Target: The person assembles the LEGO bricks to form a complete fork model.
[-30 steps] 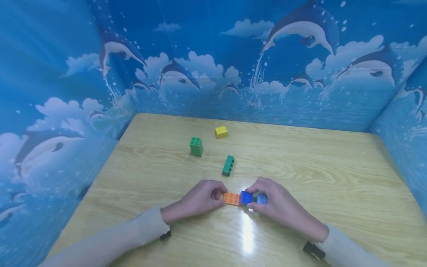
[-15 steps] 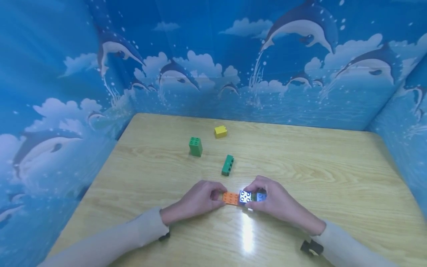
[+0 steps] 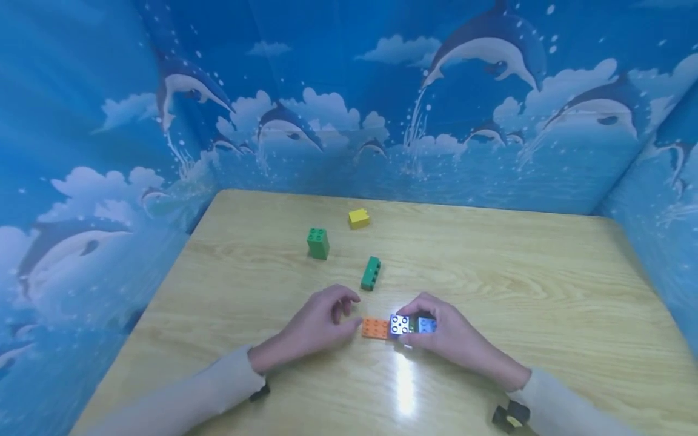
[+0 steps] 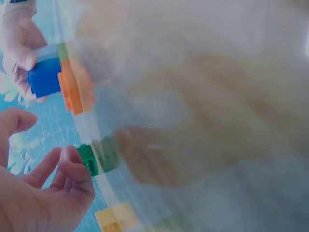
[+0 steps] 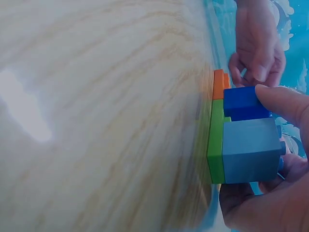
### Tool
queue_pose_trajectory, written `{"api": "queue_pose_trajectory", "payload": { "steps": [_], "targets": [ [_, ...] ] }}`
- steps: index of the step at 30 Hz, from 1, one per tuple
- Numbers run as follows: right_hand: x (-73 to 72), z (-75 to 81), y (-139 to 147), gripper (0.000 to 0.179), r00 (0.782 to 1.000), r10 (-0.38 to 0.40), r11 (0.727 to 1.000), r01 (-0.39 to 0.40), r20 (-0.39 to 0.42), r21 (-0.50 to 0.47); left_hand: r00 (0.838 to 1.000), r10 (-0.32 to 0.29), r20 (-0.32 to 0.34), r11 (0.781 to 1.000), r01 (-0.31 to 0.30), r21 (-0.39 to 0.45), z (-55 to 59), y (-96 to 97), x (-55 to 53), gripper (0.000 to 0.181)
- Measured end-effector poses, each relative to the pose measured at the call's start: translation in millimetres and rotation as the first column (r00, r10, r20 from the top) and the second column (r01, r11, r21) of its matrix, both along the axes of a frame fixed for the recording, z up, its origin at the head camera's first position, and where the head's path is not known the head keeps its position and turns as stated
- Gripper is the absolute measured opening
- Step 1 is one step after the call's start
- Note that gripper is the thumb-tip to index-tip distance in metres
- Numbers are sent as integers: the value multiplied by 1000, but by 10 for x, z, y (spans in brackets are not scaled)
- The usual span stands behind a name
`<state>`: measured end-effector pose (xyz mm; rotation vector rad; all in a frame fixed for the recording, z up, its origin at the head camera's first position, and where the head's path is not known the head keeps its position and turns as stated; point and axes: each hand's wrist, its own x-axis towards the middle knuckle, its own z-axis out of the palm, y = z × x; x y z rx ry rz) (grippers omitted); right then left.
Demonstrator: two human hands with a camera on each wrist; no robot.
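My right hand (image 3: 449,330) pinches a dark blue building brick (image 5: 244,103) between thumb and fingers. That brick straddles the joint where a flat orange brick (image 3: 375,328) meets a flat light green brick (image 5: 216,145), close over both. Beside it, a light blue brick (image 5: 251,152) stands on the light green one, with studs showing, partly hidden by the hand in the head view. My left hand (image 3: 324,318) hovers just left of the orange brick, fingers loosely bent and holding nothing, thumb tip near the orange end.
Beyond the hands a dark green brick (image 3: 371,274) lies on its side on the wooden table (image 3: 491,260). A tall green brick (image 3: 319,244) stands farther left, and a yellow brick (image 3: 358,218) lies near the back edge. Dolphin-print curtains (image 3: 349,91) surround the table.
My left hand has let go of the orange brick and drawn a little left, its fingers spreading. The dark blue brick has tipped level, its studs facing up, still in my right hand.
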<state>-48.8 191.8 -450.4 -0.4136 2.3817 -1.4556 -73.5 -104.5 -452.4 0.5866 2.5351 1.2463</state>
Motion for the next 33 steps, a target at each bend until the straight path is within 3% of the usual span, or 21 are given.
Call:
{"api": "queue_pose_trajectory", "payload": {
  "steps": [4, 9, 17, 22, 27, 33],
  "targets": [
    [18, -20, -2, 34, 1000, 6, 1000, -5, 16, -23, 995, 79, -55, 995, -75, 72, 15, 20, -63, 39],
    [23, -27, -16, 34, 1000, 9, 1000, -9, 23, -26, 984, 159, -80, 984, -152, 93, 51, 96, -178, 49],
    [5, -40, -5, 34, 999, 8, 1000, -8, 31, -15, 967, 255, -27, 957, -248, 148, 130, 309, -462, 66],
    [1, -34, -1, 34, 999, -14, 1000, 14, 36, -7, 956, 289, -42, 947, -279, 162, 174, 425, -667, 73],
    [1, 9, 3, 35, 998, -36, 999, 36, 45, -1, 938, 340, -62, 929, -325, 176, 157, 528, -831, 74],
    [11, 28, 6, 35, 998, -35, 999, 34, 54, 9, 916, 392, -82, 906, -369, 209, 92, 619, -953, 65]
  ]
}}
